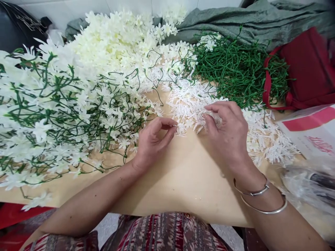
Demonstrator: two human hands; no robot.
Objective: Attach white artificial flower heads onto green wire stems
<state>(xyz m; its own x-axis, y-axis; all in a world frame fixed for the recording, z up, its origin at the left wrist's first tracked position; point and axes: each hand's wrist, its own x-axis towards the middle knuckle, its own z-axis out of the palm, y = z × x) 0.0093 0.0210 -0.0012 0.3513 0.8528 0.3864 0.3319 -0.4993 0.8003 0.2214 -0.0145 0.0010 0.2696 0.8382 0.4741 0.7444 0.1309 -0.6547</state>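
Observation:
My left hand (153, 141) rests on a tan board (180, 181), thumb and fingers pinched on a small white plastic flower piece at the edge of a heap of white plastic star pieces (191, 101). My right hand (227, 130) lies on the same heap, fingers curled on a small cluster of the white pieces. Two silver bangles (259, 200) circle my right wrist. Finished sprays of white flowers on green stems (57, 118) lie to the left.
A mound of loose cream flower heads (117, 42) sits at the back. Bare green stems (235, 69) are piled at the back right, beside a red bag (306, 73). A clear plastic bag (311, 181) and grey-green cloth (251, 21) lie on the right.

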